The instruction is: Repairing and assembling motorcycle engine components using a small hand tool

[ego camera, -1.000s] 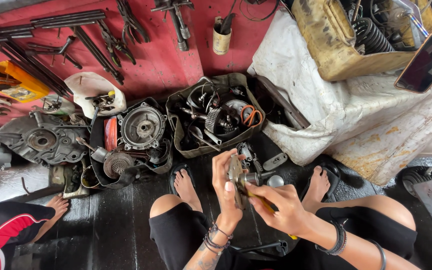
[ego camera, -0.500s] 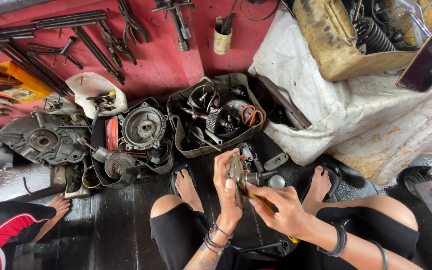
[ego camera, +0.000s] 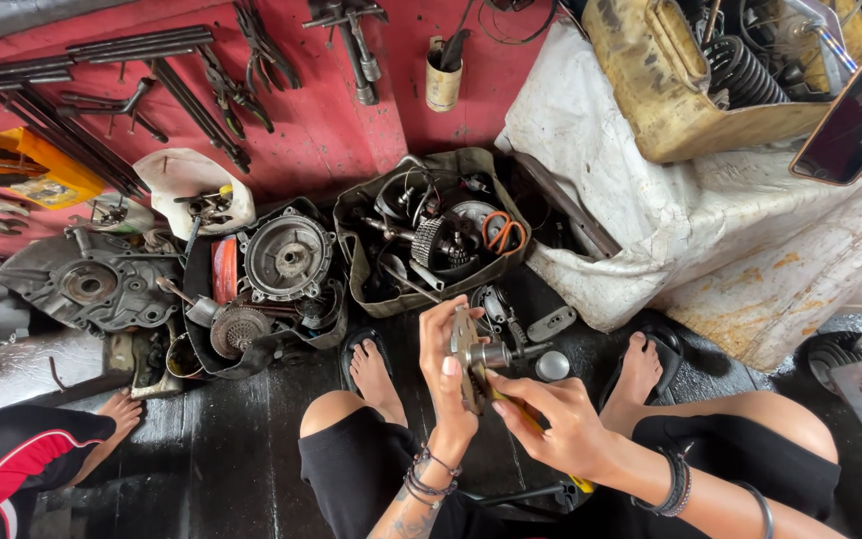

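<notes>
Metal engine part (ego camera: 471,356) clamped upright in left hand (ego camera: 443,384) grip, right hand (ego camera: 559,427) grip closed on yellow-handled tool (ego camera: 511,404) against it

A seated person's left hand (ego camera: 441,384) grips a small metal engine part (ego camera: 476,359) upright above the dark floor (ego camera: 231,459), while the right hand (ego camera: 556,424) works at it with what looks like a yellow-handled tool (ego camera: 576,481), mostly hidden. Beyond the bare feet, a grimy tub (ego camera: 361,279) holds gears and a round engine cover (ego camera: 286,258) lies beside it, under tools hung on a red wall (ego camera: 351,130).
</notes>
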